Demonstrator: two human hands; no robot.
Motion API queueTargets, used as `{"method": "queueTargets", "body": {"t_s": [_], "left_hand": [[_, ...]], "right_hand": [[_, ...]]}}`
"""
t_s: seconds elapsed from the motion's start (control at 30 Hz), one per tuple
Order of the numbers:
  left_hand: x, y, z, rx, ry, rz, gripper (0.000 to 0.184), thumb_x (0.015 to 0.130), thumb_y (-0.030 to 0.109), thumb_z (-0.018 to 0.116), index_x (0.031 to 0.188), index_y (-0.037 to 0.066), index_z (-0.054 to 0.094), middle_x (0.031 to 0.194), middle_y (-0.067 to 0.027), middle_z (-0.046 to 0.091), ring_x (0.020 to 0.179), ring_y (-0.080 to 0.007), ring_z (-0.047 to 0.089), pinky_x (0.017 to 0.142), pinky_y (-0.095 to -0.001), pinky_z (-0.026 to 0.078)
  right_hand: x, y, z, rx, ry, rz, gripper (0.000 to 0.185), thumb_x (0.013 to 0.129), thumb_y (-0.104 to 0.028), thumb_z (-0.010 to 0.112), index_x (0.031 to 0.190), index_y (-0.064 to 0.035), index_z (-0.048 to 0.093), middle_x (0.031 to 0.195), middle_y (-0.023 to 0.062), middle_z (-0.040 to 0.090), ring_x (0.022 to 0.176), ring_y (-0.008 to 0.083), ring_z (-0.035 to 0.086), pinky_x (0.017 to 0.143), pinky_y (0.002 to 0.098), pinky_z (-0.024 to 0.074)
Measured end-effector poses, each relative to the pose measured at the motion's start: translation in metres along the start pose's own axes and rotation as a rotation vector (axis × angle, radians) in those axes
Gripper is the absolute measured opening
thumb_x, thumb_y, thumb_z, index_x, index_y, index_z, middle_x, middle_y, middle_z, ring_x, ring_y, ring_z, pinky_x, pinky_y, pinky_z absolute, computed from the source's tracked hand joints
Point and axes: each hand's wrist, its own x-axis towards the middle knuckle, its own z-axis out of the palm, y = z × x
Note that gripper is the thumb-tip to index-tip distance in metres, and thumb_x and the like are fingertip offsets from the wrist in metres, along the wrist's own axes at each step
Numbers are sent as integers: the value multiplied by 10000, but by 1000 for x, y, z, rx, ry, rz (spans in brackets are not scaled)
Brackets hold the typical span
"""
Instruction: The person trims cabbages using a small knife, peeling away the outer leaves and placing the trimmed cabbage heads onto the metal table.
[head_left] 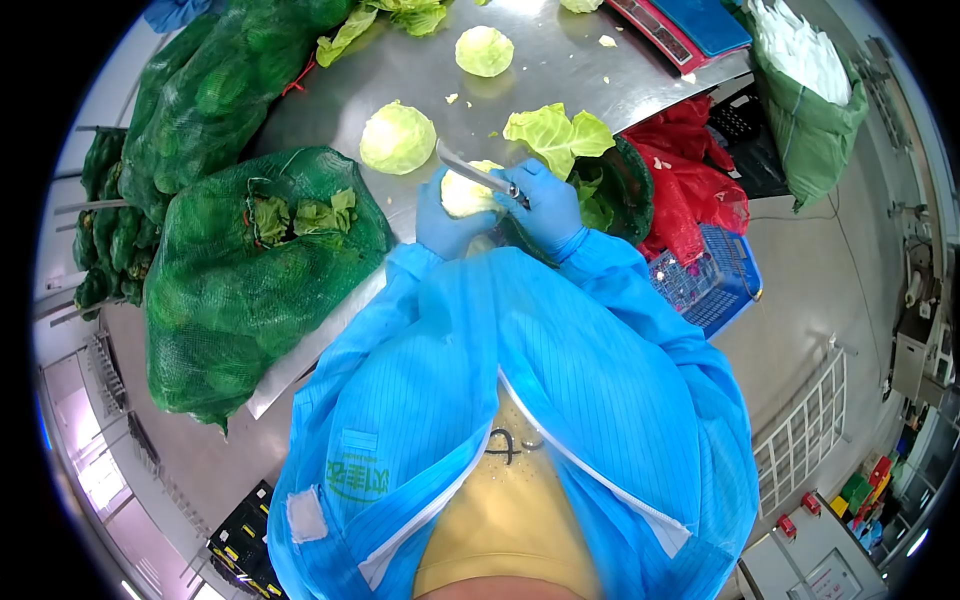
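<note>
My left hand (pixel 446 222), in a blue glove, is wrapped round a pale cabbage (pixel 466 196) at the near edge of the steel table (pixel 440 88). In my right hand (pixel 547 208), also gloved, is a knife (pixel 480 174); its blade points left across the top of this cabbage. A second cabbage (pixel 398 138) sits just left of the blade tip, and a third (pixel 484 51) lies farther back. Loose green leaves (pixel 560 136) rest beyond my right hand, above a green mesh bag (pixel 634 190).
Green mesh sacks of cabbages (pixel 262 290) bulge along the left side. At the back right are a red and blue scale (pixel 690 30) and a green sack (pixel 815 130). Red bags (pixel 685 180) and a blue crate (pixel 728 285) stand right of the table.
</note>
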Motion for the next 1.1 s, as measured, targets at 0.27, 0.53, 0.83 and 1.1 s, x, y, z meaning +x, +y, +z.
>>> {"method": "queueTargets", "body": {"t_s": [0.27, 0.53, 0.83, 1.1], "left_hand": [[1, -10, -3, 264, 84, 33, 908, 505, 247, 822, 1287, 45, 407, 1128, -109, 551, 1052, -261, 435, 962, -364, 351], [6, -3, -4, 250, 17, 128, 956, 489, 252, 820, 1308, 21, 384, 1147, -99, 545, 1046, -252, 425, 960, -352, 358], [8, 19, -9, 425, 7, 110, 957, 465, 261, 805, 1303, 42, 399, 1111, -89, 539, 1042, -259, 406, 953, -352, 363], [5, 24, -13, 340, 119, 312, 979, 486, 199, 831, 1331, 72, 352, 1191, -153, 411, 1062, -273, 425, 968, -361, 384]], "right_hand": [[-4, 4, 1, 263, 50, 100, 202, 745, -192, 677, 893, -82, 593, 789, 66, 503, 644, 217, 532, 566, 318, 437], [8, 19, -14, 505, -104, 14, 247, 726, -158, 710, 908, -32, 601, 765, 71, 508, 647, 169, 495, 591, 290, 416], [16, 12, -31, 176, -198, -104, 218, 749, -178, 701, 891, -41, 608, 734, 78, 555, 624, 162, 544, 590, 273, 451], [3, -3, -22, 904, 221, 376, 135, 786, -21, 664, 915, -30, 629, 806, -16, 609, 649, 29, 501, 567, 194, 430]]}}
